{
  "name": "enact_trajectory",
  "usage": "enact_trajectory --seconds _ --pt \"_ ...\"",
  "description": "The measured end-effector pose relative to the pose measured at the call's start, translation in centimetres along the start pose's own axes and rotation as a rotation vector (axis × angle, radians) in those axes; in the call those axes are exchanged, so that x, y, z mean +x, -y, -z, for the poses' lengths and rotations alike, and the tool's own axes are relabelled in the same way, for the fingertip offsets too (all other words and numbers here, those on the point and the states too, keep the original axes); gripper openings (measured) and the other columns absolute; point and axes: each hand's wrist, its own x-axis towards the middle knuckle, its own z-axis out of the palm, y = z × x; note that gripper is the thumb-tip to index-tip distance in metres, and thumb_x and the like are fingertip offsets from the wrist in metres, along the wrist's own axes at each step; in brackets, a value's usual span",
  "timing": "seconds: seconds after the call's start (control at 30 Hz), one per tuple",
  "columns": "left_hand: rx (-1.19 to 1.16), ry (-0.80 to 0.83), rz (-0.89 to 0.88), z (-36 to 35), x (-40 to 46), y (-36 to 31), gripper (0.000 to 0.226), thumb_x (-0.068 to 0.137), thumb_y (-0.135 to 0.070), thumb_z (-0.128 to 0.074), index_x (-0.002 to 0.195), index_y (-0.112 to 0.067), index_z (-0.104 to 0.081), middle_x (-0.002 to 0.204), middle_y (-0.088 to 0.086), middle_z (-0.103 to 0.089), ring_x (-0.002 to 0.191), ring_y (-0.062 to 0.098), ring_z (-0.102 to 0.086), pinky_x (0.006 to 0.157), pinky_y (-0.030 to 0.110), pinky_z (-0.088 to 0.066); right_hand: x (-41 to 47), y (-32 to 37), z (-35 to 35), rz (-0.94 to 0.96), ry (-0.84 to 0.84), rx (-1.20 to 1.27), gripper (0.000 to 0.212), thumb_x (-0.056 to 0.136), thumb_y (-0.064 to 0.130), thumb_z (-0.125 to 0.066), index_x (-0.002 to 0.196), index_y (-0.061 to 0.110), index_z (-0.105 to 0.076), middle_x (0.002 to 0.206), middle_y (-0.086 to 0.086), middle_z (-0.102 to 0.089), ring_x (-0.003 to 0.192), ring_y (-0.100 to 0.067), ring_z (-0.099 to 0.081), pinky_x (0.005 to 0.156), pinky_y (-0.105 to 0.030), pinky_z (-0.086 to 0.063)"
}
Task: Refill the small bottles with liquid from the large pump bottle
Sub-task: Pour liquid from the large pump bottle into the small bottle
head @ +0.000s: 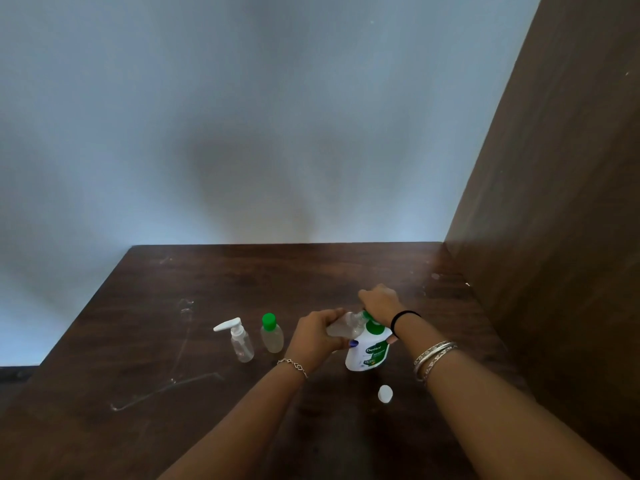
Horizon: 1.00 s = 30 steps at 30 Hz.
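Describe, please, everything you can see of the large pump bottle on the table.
The large pump bottle is white, plastic-looking, with a green collar and a green-and-white label. It stands upright on the dark wooden table, right of centre. The right hand presses down on its pump head, which is mostly hidden. The left hand holds a small clear bottle tilted against its nozzle. A white cap lies on the table nearer the camera, apart from it.

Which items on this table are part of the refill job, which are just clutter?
In the job:
large pump bottle
clear small bottle, held by left hand
right hand on the pump
pump-top small bottle
green-capped small bottle
loose white cap

Lying about:
nothing visible
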Motion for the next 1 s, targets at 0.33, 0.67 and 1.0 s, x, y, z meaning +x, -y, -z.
enact_trajectory --seconds 0.33,0.67,1.0 --pt "-0.004 0.001 -0.009 -0.1 -0.3 -0.2 0.063 0.068 -0.022 -0.078 0.126 -0.016 -0.053 0.124 0.002 -0.061 0.116 0.010 -0.054 0.091 0.014 -0.037 -1.2 0.4 0.7 0.013 0.020 -0.004 0.025 0.090 0.026 -0.044 0.077 0.006 -0.052 0.085 -0.013 -0.054 0.088 -0.031 -0.056 0.077 -0.036 -0.046" --pt "-0.016 -0.006 -0.008 0.0 -0.2 -0.1 0.065 0.068 -0.022 -0.078 0.127 -0.012 -0.052 0.127 0.004 -0.059 0.118 0.011 -0.052 0.082 0.004 -0.030 -2.4 1.1 1.8 0.022 0.072 -0.133 0.042 0.093 0.035 -0.040 0.117 0.003 -0.055 0.120 -0.019 -0.056 0.105 -0.033 -0.056 0.090 -0.043 -0.051" --pt "0.007 0.005 -0.005 0.0 -0.1 -0.1 0.066 0.067 -0.022 -0.078 0.127 -0.014 -0.053 0.126 0.004 -0.060 0.118 0.011 -0.052 0.085 0.007 -0.031 -2.1 0.8 1.3 0.027 0.025 -0.151 0.033 0.092 0.038 -0.040 0.093 0.008 -0.053 0.098 -0.014 -0.054 0.099 -0.031 -0.057 0.083 -0.037 -0.049"
